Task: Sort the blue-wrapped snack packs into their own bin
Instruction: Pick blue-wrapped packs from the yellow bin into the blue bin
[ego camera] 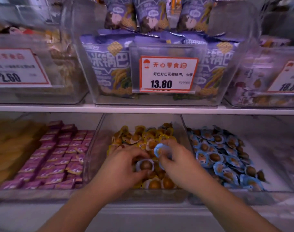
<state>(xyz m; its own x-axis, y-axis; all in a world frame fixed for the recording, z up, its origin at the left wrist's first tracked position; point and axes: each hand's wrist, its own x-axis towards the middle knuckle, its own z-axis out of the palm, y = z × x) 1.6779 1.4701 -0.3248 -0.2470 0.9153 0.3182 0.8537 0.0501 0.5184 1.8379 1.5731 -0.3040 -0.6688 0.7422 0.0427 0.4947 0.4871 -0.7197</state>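
Note:
Both my hands reach into the middle clear bin (99, 139) on the lower shelf, which holds several yellow-wrapped snack packs (143, 136). My right hand (178, 163) pinches a blue-wrapped snack pack (158, 150) lifted just above the yellow pile. My left hand (124, 164) curls its fingers round a pale-wrapped pack with a brown centre (145, 165) lying in the same bin. The bin to the right (270, 148) is filled with several blue-wrapped packs (218, 156).
A bin of purple-pink square packs (59, 154) sits to the left, with yellow items (10, 144) beyond it. The white shelf edge (143, 109) runs above. The upper shelf carries clear bins of purple bags (109, 64) and price tags (168, 74).

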